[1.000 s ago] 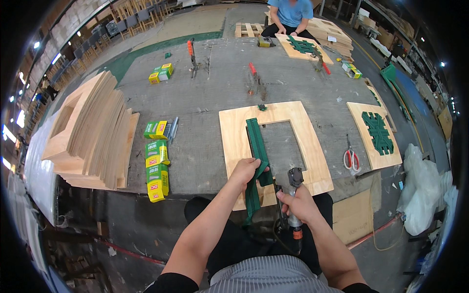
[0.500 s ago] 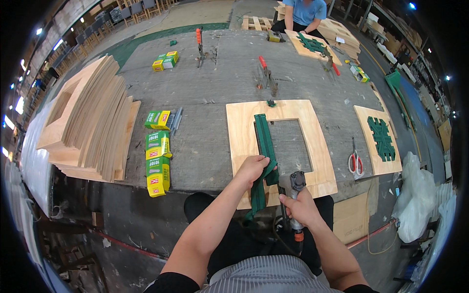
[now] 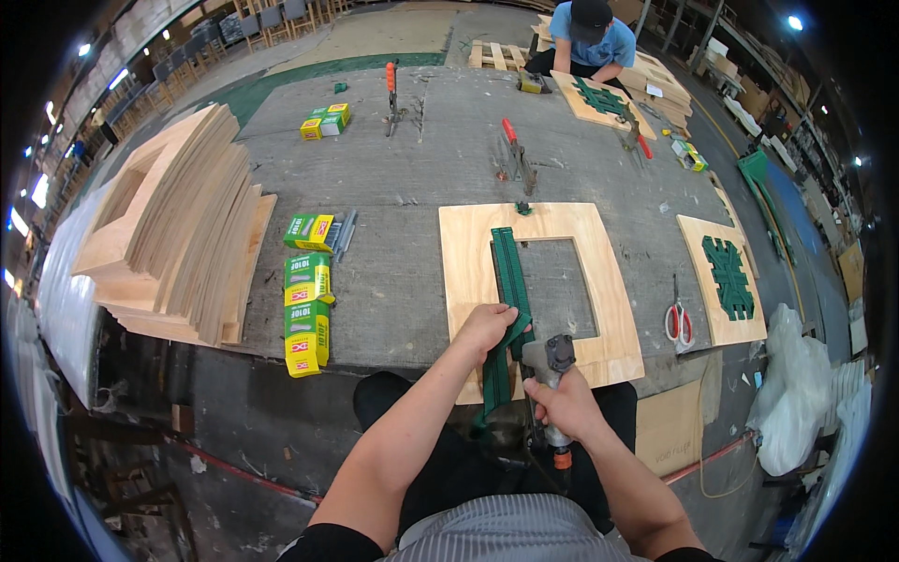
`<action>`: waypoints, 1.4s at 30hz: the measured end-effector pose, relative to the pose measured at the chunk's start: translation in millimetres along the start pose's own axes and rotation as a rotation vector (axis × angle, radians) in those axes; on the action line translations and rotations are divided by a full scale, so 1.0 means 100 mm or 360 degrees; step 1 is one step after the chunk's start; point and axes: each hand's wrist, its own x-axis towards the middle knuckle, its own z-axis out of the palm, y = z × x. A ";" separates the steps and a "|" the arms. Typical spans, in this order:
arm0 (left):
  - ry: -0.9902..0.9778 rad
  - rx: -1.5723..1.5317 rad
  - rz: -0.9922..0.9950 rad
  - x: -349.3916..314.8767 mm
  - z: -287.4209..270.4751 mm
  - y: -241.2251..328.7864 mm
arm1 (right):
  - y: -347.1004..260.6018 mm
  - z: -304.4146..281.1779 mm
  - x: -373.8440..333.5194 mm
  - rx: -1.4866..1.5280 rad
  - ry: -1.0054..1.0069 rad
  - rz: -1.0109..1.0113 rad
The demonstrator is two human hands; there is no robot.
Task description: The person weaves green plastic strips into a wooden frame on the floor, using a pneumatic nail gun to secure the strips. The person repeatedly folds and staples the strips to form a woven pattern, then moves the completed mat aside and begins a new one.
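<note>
Swung leftward since half a second ago, the grey metal staple gun (image 3: 551, 355) now has its head just beside the flat, woven green strap (image 3: 508, 272). At far left stands a stack of pale plywood frames (image 3: 169, 234) with layered edges; next come green and yellow cardboard boxes (image 3: 307, 304) on the rough grey worktop (image 3: 393, 253). The left hand (image 3: 487, 330) has its fingers closed on a fold of the strap, which lies along the left side of the opening in a smooth wooden frame (image 3: 604, 281), its long axis running away from the person, far end tilted slightly left. The right hand (image 3: 567, 405) wraps its fingers around the staple gun's grip. Farther right lie red-handled scissors (image 3: 678, 323), then a wooden panel (image 3: 698, 253) bearing crossed green straps (image 3: 729, 276).
</note>
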 end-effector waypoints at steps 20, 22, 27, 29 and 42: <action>0.0611 0.1101 0.1454 -0.35 0.43 -0.51 | 0.40 -1.87 0.86 0.1118 0.0390 -0.0149; 0.0630 0.1180 0.1352 -0.38 0.39 -0.52 | 0.28 -1.99 1.10 0.0996 0.0389 -0.0179; 0.0619 0.1169 0.1424 -0.26 0.47 -0.61 | 0.17 -2.38 1.53 -0.0288 0.0984 0.0043; 0.0670 0.1152 0.1430 -0.28 0.43 -0.59 | -0.01 -2.33 1.62 -0.0835 0.0900 0.0186; 0.0677 0.1273 0.1406 -0.33 0.44 -0.49 | 0.78 -3.28 0.93 -0.1220 0.1339 0.0064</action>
